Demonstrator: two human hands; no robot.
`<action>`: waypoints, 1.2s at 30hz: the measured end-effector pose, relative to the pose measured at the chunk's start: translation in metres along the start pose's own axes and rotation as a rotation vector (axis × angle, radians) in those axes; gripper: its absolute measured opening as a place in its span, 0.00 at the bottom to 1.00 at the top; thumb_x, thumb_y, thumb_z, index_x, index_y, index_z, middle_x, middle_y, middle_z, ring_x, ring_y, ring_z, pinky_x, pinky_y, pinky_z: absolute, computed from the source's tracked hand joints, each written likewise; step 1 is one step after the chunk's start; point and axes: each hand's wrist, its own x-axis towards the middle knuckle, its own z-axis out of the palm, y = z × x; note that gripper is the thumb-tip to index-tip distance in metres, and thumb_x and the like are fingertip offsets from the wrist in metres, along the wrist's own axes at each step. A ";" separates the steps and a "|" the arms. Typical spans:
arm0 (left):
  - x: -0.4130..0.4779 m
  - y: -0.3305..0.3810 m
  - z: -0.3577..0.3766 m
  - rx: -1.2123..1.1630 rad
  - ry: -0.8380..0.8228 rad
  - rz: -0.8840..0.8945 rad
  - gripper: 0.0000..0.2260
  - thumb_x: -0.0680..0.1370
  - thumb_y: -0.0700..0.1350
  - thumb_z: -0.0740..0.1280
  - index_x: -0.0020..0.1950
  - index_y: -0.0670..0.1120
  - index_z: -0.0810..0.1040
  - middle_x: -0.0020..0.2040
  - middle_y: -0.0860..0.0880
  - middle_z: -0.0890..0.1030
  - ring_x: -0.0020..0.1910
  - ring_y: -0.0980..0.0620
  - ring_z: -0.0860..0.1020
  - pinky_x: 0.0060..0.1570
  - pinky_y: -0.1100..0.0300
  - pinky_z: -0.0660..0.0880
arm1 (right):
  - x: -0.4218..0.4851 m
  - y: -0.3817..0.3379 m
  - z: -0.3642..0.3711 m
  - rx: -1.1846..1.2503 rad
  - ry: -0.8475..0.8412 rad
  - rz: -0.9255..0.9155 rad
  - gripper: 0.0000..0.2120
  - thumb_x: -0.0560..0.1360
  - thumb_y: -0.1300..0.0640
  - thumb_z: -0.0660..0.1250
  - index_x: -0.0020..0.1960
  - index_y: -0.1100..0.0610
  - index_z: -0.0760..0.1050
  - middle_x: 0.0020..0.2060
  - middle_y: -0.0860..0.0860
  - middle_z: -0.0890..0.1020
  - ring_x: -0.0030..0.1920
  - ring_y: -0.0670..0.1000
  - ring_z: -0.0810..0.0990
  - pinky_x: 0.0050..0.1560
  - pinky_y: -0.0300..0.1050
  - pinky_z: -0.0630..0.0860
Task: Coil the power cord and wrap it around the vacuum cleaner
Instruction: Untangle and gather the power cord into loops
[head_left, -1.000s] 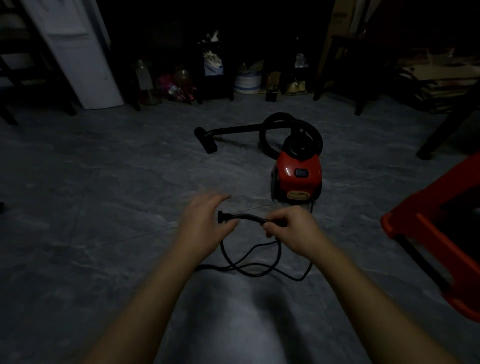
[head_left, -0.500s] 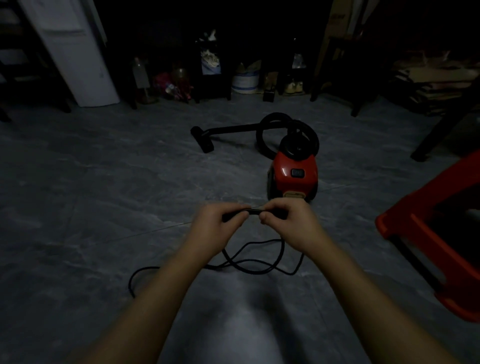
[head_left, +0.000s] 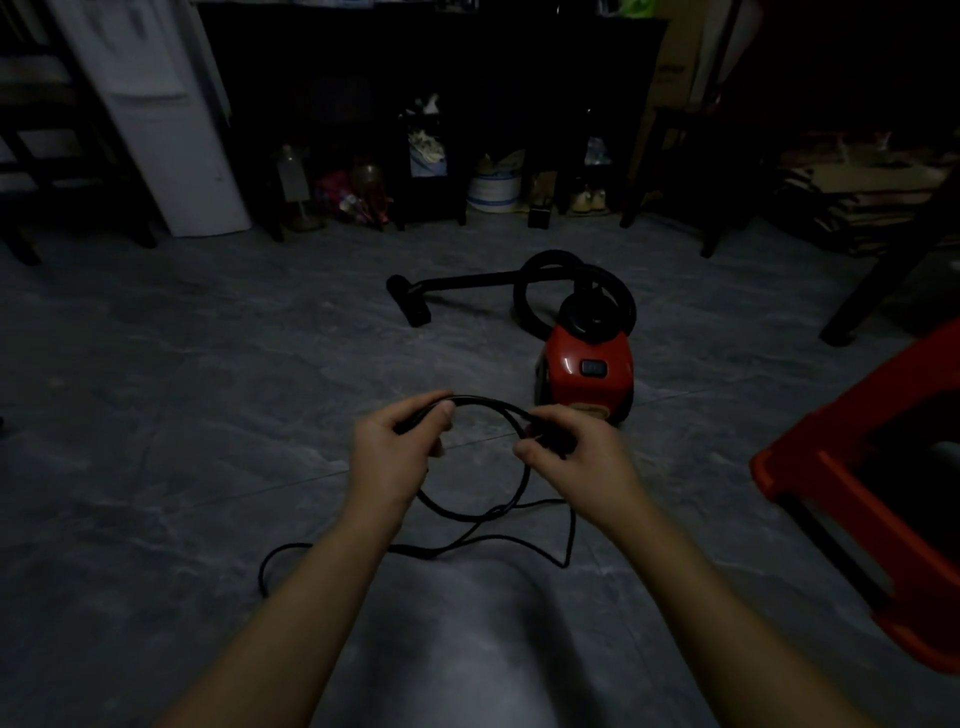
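A small red vacuum cleaner stands on the grey floor, its black hose looped behind it and its nozzle lying to the left. The black power cord arcs between my two hands and hangs down in a loop, with more slack lying on the floor below and to the left. My left hand pinches the cord at one end of the arc. My right hand grips it at the other end, just in front of the vacuum cleaner.
A red plastic stool stands close on the right. A dark furniture leg is behind it. A white appliance and dark shelves with bottles and a bucket line the far wall. The room is dim.
My hands have moved apart along the cord, so a longer arc of cord spans between them. More slack cord shows on the floor at the left.
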 end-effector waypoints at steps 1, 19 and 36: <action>-0.001 0.001 0.000 -0.016 0.011 -0.012 0.05 0.76 0.42 0.72 0.51 0.48 0.86 0.38 0.48 0.84 0.29 0.58 0.77 0.27 0.67 0.71 | -0.001 0.000 0.001 -0.011 0.012 0.002 0.18 0.72 0.51 0.76 0.60 0.49 0.80 0.45 0.36 0.81 0.48 0.31 0.78 0.48 0.26 0.73; 0.008 -0.022 -0.011 0.306 -0.176 0.087 0.04 0.78 0.46 0.70 0.49 0.51 0.85 0.38 0.53 0.85 0.38 0.56 0.83 0.38 0.62 0.78 | 0.008 0.013 -0.001 -0.054 0.040 0.111 0.06 0.75 0.54 0.72 0.43 0.43 0.84 0.33 0.41 0.84 0.37 0.39 0.82 0.43 0.39 0.79; 0.010 -0.022 -0.012 0.518 -0.381 0.115 0.09 0.70 0.46 0.78 0.49 0.53 0.84 0.42 0.53 0.80 0.37 0.59 0.77 0.41 0.65 0.74 | 0.009 0.008 0.006 -0.202 -0.210 0.020 0.07 0.77 0.55 0.69 0.46 0.51 0.86 0.39 0.43 0.86 0.42 0.40 0.82 0.48 0.45 0.81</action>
